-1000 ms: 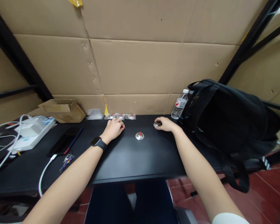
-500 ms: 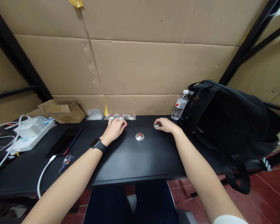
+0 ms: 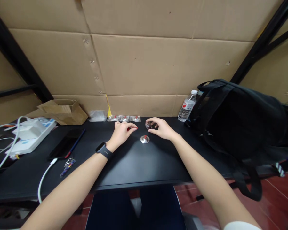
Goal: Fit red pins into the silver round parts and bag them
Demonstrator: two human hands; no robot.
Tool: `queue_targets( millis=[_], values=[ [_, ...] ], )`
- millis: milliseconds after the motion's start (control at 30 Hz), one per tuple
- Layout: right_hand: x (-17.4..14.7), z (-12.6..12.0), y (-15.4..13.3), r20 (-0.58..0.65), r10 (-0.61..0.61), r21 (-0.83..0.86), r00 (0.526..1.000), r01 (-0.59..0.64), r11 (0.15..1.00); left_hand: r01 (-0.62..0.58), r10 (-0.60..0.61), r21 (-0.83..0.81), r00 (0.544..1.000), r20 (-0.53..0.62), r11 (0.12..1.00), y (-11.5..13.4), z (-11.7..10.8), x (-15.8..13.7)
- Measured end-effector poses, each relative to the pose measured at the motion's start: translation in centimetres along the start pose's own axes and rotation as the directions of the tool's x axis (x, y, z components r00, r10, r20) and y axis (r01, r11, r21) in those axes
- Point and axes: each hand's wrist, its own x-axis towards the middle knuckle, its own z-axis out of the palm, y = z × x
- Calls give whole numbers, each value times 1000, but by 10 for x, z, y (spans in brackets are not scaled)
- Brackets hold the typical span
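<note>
My left hand [image 3: 121, 132] is closed in a pinch on a small red piece [image 3: 136, 128], whose tip shows past the fingertips. Between the thumb and fingers of my right hand [image 3: 163, 129] is a shiny round metal disc [image 3: 148, 125], raised on edge and partly hidden by the fingers. On the table just below the gap between my hands lies another silver disc [image 3: 145, 140] with a red knob standing at its middle. Behind my left hand, several similar discs with red knobs lie in a row of clear packets [image 3: 124, 118].
Clear plastic bags [image 3: 97, 115] and an open paper bag [image 3: 66, 111] stand at the back left, near a phone [image 3: 66, 144], keyring [image 3: 68, 166] and power strip [image 3: 30, 142]. A water bottle [image 3: 187, 107] and black backpack [image 3: 240, 127] occupy the right. Cardboard [image 3: 139, 70] walls the back.
My right hand has moved left with its metal disc, lifting and tilting it. My left hand has shifted slightly right with the red piece. The disc on the table has stayed put.
</note>
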Motion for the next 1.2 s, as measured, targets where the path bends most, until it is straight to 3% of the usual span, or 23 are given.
queue_targets(
  millis=[300, 467, 967, 1200],
  values=[
    [1, 34, -34, -95, -55, 229, 994, 75, 971, -38, 21, -221, 996, -82, 975, 9, 5, -2],
    [0, 37, -37, -99, -44, 267, 994, 69, 961, -100, 69, -212, 986, -149, 972, 9, 6, -3],
    [-1, 41, -40, -123, -36, 265, 992, 67, 962, -190, 153, -215, 972, -178, 958, 12, 4, -4],
    [1, 32, -37, -58, -46, 190, 997, 56, 980, -160, 139, -107, 973, -184, 981, 14, 3, -5]
  ],
)
